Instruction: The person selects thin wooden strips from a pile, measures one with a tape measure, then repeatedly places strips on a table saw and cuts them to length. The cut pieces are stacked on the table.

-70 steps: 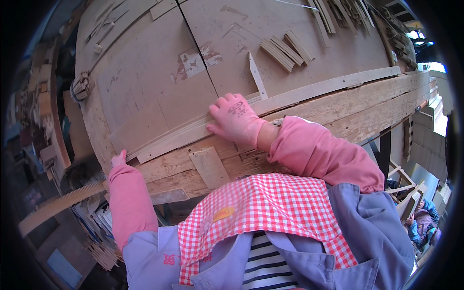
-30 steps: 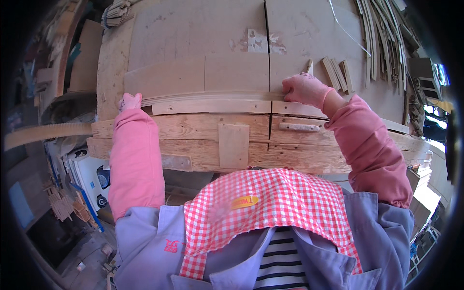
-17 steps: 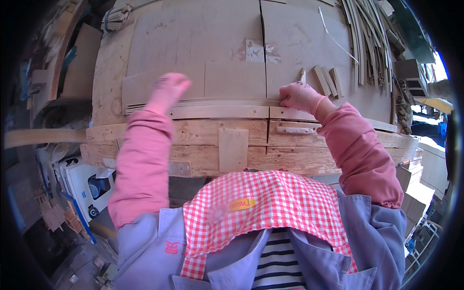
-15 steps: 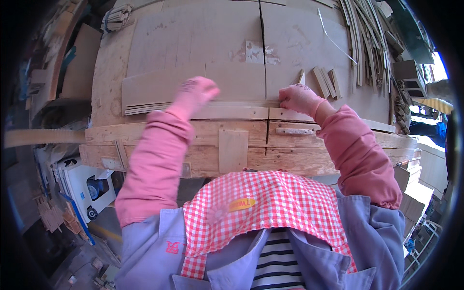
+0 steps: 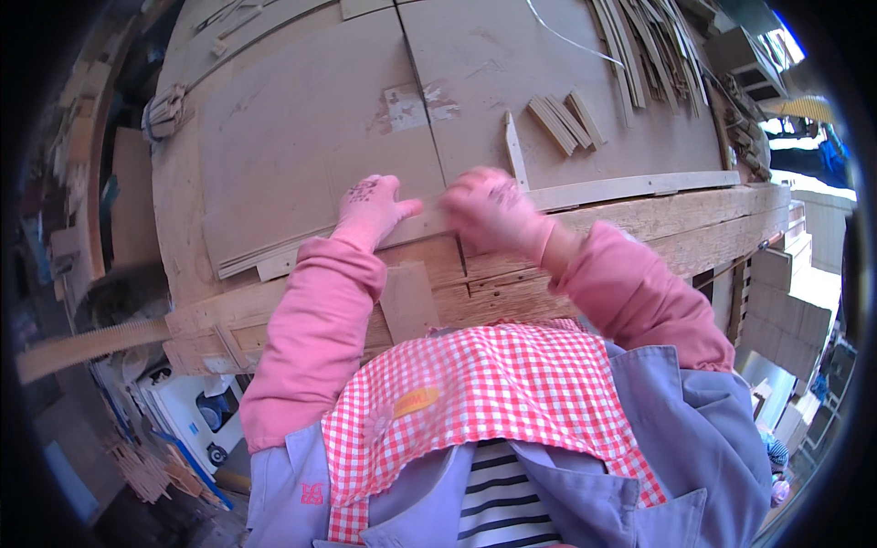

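In a pink glove, my left hand (image 5: 373, 212) is bent over the thin wood strips (image 5: 265, 260) along the bench's near edge, thumb and fingers apart, holding nothing visible. Just to its right, my right hand (image 5: 493, 210), also gloved, is over the same strips; its curled fingers are blurred, so any grip is unclear. A pale batten (image 5: 630, 189) with fastener holes runs along the edge. A narrow pointed wood piece (image 5: 513, 146) lies beyond my right hand. A flat tan sheet (image 5: 265, 210) lies behind the strips.
Several short slats (image 5: 562, 128) and a pile of long strips (image 5: 639, 55) are at the right of the worktop (image 5: 320, 100). A bundle of pieces (image 5: 166, 114) is at its left. A white machine (image 5: 183, 406) stands below left, stacked boards (image 5: 786, 301) at right.
My left hand has left the strips' far left end and moved right to beside my right hand, which shifted slightly left and now blurs. The view has turned somewhat.
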### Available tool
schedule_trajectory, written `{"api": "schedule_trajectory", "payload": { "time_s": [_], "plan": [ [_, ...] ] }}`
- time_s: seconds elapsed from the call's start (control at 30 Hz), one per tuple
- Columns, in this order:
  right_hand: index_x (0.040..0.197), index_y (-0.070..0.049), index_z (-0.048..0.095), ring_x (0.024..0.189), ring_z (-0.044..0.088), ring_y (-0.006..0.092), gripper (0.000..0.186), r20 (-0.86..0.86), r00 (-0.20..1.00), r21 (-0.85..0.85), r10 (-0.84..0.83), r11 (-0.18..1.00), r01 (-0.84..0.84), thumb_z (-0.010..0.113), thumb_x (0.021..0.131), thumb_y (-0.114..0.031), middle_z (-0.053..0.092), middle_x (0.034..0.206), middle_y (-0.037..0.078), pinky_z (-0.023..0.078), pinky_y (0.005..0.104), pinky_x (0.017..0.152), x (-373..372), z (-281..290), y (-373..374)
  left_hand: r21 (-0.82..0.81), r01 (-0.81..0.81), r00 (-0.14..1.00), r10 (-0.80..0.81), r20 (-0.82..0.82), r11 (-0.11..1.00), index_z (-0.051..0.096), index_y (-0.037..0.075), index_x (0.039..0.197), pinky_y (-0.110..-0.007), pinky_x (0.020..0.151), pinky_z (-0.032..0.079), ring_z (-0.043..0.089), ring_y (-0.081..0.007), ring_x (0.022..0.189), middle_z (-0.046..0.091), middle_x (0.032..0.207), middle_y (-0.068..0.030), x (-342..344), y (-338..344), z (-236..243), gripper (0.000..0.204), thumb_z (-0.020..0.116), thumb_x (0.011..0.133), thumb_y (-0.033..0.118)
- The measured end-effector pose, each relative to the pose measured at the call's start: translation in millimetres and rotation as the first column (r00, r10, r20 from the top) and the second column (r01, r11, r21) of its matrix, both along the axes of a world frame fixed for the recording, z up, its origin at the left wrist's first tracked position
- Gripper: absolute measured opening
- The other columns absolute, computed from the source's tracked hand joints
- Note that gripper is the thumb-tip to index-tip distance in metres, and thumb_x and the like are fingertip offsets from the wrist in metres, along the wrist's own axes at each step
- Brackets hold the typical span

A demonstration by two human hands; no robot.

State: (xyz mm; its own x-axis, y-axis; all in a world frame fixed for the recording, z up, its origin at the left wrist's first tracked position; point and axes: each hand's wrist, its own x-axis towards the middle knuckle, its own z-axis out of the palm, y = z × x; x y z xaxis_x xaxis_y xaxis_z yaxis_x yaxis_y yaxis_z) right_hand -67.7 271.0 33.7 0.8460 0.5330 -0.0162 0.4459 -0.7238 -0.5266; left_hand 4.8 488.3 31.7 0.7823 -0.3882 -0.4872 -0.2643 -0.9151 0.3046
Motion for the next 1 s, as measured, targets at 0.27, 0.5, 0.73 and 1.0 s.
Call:
{"api": "schedule_trajectory", "payload": {
  "time_s": [0.27,0.5,0.73,1.0],
  "plan": [
    [0.114,-0.009,0.061,0.120,0.054,0.0298,0.048,0.157,0.980,0.396,0.120,0.902,-0.174,0.077,0.070,-0.019,0.061,0.121,0.008,0.043,0.0450,0.104,-65,7,34,0.025,-0.015,1.000,0.015,-0.001,1.000,0.065,0.001,0.095,-0.047,0.087,0.049,0.063,-0.0365,0.103,0.066,0.105,-0.0190,2,-4,-3,0.054,0.073,0.082,0.053],
    [0.127,-0.001,0.053,0.127,0.049,0.0376,0.075,0.208,0.978,0.076,0.012,0.997,-0.029,0.083,0.067,-0.033,0.054,0.132,0.018,0.036,0.0484,0.113,-23,10,-36,0.096,-0.046,0.997,0.051,-0.059,0.994,0.068,0.001,0.106,-0.047,0.092,0.050,0.064,-0.0364,0.110,0.067,0.115,-0.0198,7,-10,4,0.057,0.074,0.081,0.052],
    [0.136,0.002,0.049,0.129,0.048,0.0365,0.098,-0.088,0.988,-0.151,0.124,0.979,-0.136,0.086,0.060,-0.048,0.054,0.134,0.019,0.035,0.0454,0.113,1,2,-55,0.085,-0.097,0.995,0.099,-0.016,0.992,0.068,0.000,0.113,-0.046,0.093,0.050,0.063,-0.0364,0.113,0.067,0.119,-0.0203,0,-12,10,0.056,0.074,0.081,0.046],
    [0.132,0.001,0.054,0.123,0.054,0.0349,0.094,-0.138,0.986,-0.217,0.089,0.969,-0.118,0.084,0.059,-0.049,0.058,0.130,0.018,0.038,0.0428,0.111,3,15,-47,-0.006,-0.133,0.990,0.133,-0.042,0.991,0.069,0.000,0.103,-0.045,0.091,0.051,0.065,-0.0366,0.107,0.068,0.113,-0.0210,-1,-3,10,0.052,0.076,0.080,0.046]
  ]
}}
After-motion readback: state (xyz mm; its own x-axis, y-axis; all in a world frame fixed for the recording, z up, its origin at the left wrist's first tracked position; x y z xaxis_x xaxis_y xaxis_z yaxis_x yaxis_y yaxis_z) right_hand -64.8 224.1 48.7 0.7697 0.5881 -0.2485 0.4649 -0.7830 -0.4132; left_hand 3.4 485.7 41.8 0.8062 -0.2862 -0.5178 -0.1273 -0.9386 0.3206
